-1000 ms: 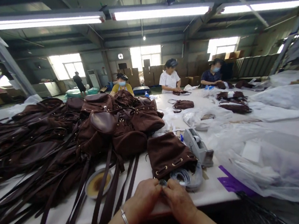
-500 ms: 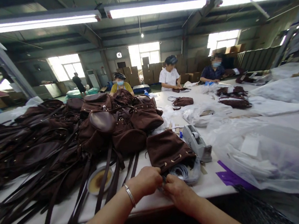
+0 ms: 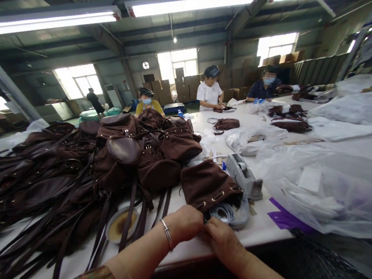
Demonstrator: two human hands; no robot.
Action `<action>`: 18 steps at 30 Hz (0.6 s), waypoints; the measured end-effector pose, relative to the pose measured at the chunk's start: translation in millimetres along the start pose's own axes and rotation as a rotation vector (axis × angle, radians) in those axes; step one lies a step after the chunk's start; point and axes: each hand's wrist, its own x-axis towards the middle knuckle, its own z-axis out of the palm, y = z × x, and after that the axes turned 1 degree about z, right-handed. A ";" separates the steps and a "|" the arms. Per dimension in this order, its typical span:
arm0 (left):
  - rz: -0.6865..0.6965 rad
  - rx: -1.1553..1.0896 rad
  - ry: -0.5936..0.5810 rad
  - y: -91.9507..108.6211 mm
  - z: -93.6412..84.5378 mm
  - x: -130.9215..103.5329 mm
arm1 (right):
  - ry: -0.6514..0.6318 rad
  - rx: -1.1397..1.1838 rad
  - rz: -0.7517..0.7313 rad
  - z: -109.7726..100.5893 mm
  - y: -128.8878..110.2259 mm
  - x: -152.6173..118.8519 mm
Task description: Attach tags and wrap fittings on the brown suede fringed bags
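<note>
A dark brown drawstring bag with metal eyelets along its mouth lies on its side at the table's front. Right at the near edge of that mouth, my left hand is closed, a silver bangle on its wrist. Beside it my right hand is closed too, fingertips nearly meeting the left ones. What the fingers pinch is hidden between them. Just beyond the right hand, a coil of pale grey cord rests in clear plastic by the bag's opening. A grey tape dispenser stands behind the bag.
Brown bags with long straps pile up on the left. Among the straps sits a round bowl. Clear plastic bags and a purple sheet cover the right side. Several co-workers stand across the white table.
The view has shifted slightly. My left wrist and forearm have turned a little, and more sleeve shows. Both hands stay together at the bag's mouth.
</note>
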 end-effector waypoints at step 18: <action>-0.172 -0.075 0.241 16.5 24.2 -15.1 | 0.019 0.015 0.035 1.3 0.5 2.4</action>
